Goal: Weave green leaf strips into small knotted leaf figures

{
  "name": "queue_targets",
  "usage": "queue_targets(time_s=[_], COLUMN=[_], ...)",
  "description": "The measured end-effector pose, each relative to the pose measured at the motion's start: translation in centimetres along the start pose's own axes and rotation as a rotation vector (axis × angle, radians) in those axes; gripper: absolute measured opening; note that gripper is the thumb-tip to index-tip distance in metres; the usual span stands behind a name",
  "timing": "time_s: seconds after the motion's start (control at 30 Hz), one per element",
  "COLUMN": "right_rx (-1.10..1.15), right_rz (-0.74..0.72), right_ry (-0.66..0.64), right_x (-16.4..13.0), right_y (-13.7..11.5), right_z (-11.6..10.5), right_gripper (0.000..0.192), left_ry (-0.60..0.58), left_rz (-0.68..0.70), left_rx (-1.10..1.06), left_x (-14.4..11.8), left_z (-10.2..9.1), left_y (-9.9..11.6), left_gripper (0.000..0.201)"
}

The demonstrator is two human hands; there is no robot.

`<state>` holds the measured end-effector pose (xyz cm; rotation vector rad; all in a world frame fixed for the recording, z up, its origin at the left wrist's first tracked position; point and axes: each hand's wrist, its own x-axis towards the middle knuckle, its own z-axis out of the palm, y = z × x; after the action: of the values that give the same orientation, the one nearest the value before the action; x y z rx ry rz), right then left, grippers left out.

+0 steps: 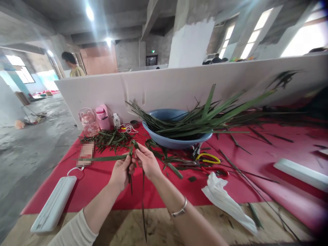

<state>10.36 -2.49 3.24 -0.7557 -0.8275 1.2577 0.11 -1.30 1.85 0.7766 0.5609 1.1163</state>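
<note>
Green leaf strip [133, 147] being folded between your hands.
Your left hand [121, 172] and right hand [148, 161] are pinching it; overtight bending risks splitting the blade.

Bright overall; windows [304, 36] far right blown out, ceiling lamps [90, 13] flare, edges w/ fisheye warp, corners blurred.

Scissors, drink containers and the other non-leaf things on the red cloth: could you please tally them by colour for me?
Yellow-handled scissors: 1
Red-handled scissors: 1
Pink containers, a jug and a bottle: 2
Blue basin: 1
White items, a flat case, a small bottle and a crumpled bag: 3
Total: 8
</note>
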Motion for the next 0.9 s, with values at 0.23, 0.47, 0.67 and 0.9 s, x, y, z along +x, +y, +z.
queue_targets(time_s=[0.23, 0.47, 0.67, 0.9], right_rx=[-0.047, 0.387, -0.060, -1.037], right_rz=[-0.013, 0.197, 0.086, -0.227], right_ry=[0.099, -0.019, 0.012, 0.034], right_x=[-0.7, 0.0, -0.1, -0.8], right_y=[1.9, 1.0, 2.0, 3.4], right_z=[-0.9, -2.5, -2.8, -2.6], right_gripper=[0.017, 0.012, 0.033, 0.053], left_ry=[-0.042, -0.012, -0.098, -0.058], left_rz=[-0.025, 0.056, 0.094, 0.060], left_rx=[0.016, 0.116, 0.243, 0.250], left_x=[0.2, 0.0, -0.8, -0.3], left_z=[-2.0, -2.1, -2.0, -2.5], left_y=[-1.9, -1.7, -1.8, -2.2], left_gripper=[0.027, 0.044, 0.046, 0.049])
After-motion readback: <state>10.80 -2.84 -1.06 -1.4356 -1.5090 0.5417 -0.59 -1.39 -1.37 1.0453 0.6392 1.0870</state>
